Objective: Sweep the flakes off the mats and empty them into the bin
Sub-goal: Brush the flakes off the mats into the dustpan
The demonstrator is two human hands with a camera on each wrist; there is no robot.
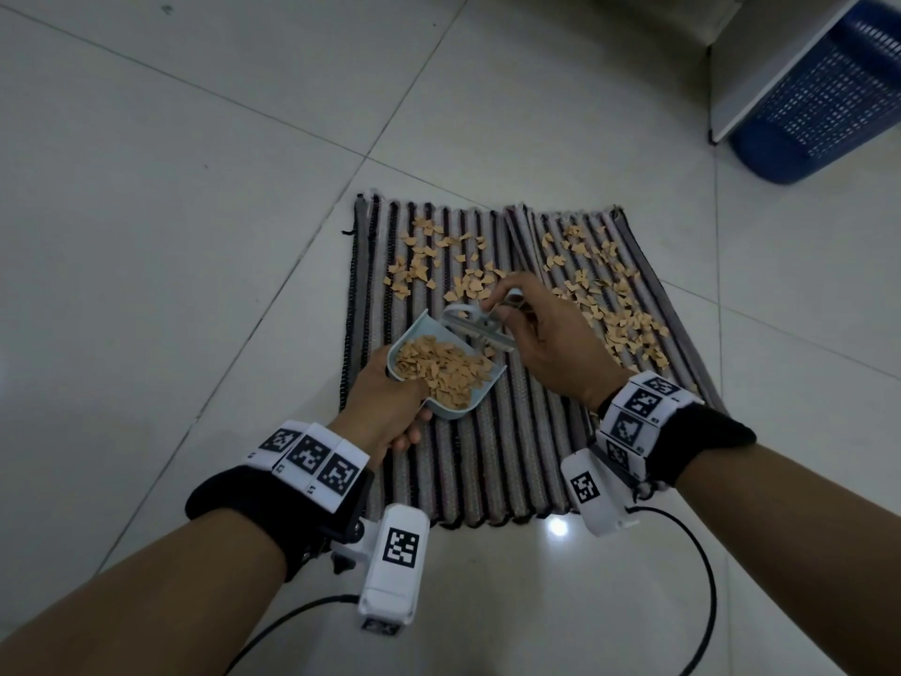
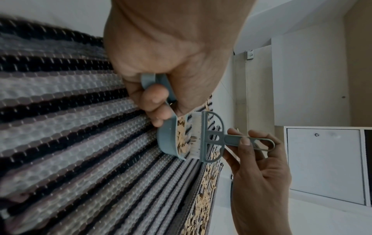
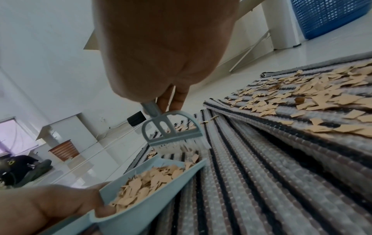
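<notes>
Two striped mats lie side by side on the tiled floor, the left mat [image 1: 487, 456] and the right mat [image 1: 529, 222]. Tan flakes [image 1: 439, 265] are scattered on the far half of the left mat, and more flakes [image 1: 609, 304] cover the right one. My left hand [image 1: 409, 426] grips the handle of a pale blue dustpan [image 1: 412, 331] heaped with flakes, tilted on the left mat. My right hand [image 1: 512, 309] pinches the handle of a small blue brush [image 1: 480, 329], whose bristles stand at the pan's open edge [image 3: 161, 197]. The blue bin [image 1: 829, 95] lies far to the right.
A white shelf unit [image 1: 780, 56] stands against the bin. Camera cables trail over the floor by my forearms. In the right wrist view a brown basket [image 3: 64, 151] and a dark bag [image 3: 20, 168] sit far off to the left.
</notes>
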